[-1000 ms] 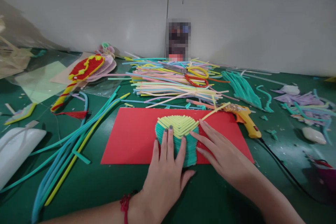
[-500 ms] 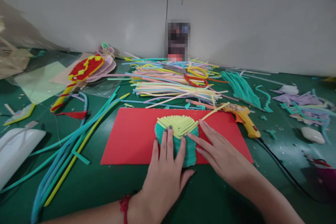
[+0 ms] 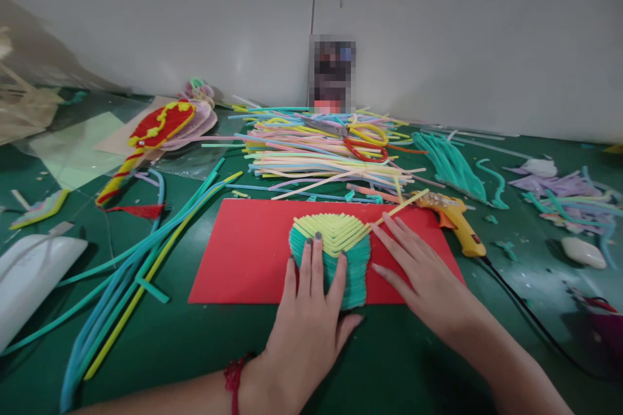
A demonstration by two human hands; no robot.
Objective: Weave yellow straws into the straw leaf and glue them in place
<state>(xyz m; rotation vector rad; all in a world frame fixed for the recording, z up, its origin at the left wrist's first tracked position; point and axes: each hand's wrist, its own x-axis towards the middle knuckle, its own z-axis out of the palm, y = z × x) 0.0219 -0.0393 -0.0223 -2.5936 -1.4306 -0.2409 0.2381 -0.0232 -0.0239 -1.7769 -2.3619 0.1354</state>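
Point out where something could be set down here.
Bare: the red board left of the teal-and-yellow piece; green tabletop between the left hand and loose strips; near-side tabletop between left hand and right hand. Crowded: beyond the board, with strip pile and scissors.

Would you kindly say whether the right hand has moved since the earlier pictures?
Yes, the right hand has shifted slightly rightward, toward the glue gun.

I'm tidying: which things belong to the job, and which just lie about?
Likely job things:
green-and-yellow piece under left hand
yellow strip near right hand
red card
perhaps glue gun, scissors

Likely lying about:
red-and-yellow ornament
purple scraps
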